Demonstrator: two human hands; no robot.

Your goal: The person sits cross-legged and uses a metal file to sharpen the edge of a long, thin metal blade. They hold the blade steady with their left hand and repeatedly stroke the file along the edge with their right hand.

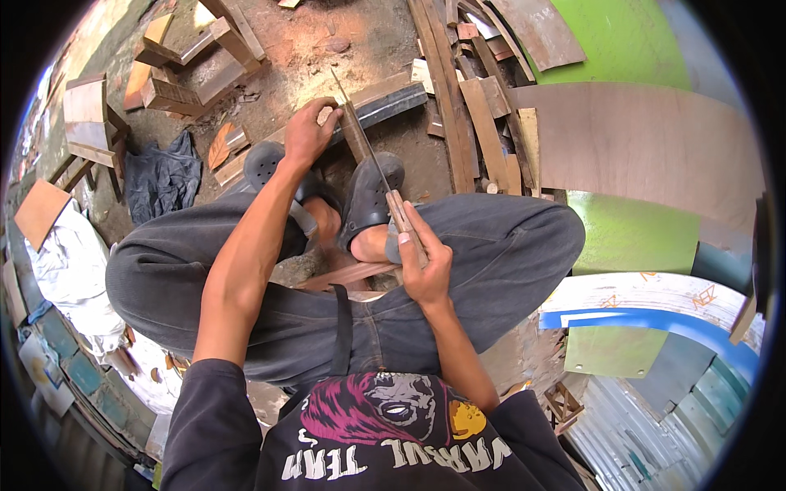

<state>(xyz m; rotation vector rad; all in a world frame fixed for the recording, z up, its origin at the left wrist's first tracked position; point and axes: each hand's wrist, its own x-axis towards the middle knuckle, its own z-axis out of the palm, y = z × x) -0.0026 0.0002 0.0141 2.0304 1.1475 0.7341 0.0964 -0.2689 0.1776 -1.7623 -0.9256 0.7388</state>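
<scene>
Wooden strip [354,135], narrow and reddish-brown, is held against the ground just ahead of two dark clogs [370,192]. It is gripped near its far end by the left hand [309,131], whose fingers are closed around it. A long, thin blade [360,131] is laid along the strip, its tip pointing away from the body. Its wooden handle [405,225] is enclosed by the right hand [426,266], fingers wrapped shut, nearer the body above the crossed legs. Offcuts [483,106] are scattered on the dirt to the right.
</scene>
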